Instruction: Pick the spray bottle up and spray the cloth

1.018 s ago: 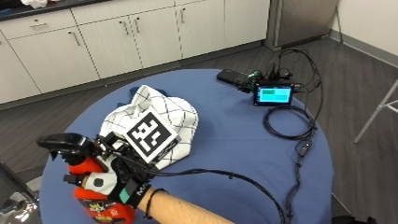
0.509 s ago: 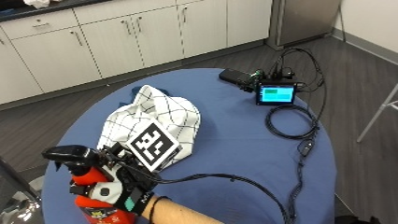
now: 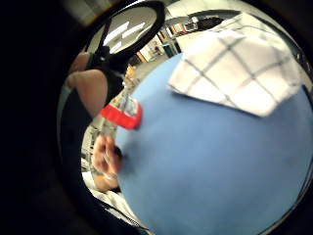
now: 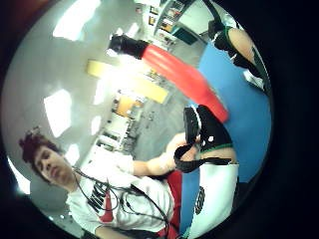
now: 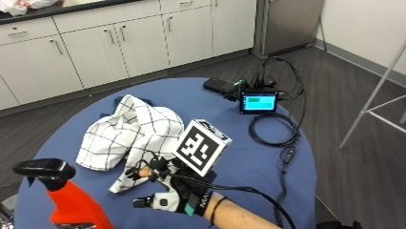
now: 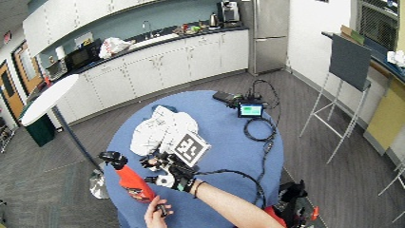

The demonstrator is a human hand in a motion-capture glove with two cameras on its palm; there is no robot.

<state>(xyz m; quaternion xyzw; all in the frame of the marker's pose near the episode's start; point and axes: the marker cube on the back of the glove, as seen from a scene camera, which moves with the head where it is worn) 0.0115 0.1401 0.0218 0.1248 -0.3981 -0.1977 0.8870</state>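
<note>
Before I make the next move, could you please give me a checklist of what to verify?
1. Right hand grips the spray bottle: not ok; the hand is open, apart from it.
2. Spray bottle close to that hand: ok, beside it.
3. Checked cloth lies on the blue table: ok.
4. Spray head aimed at the cloth: cannot tell.
5. Small monitor apart from the cloth: ok.

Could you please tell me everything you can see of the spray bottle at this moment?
The spray bottle has a red body that looks like plastic and a black trigger head at the top. It stands tilted at the near left edge of the blue table, apart from the checked cloth. The gloved right hand beside it is open and not touching it. The bottle's base is out of frame.
</note>
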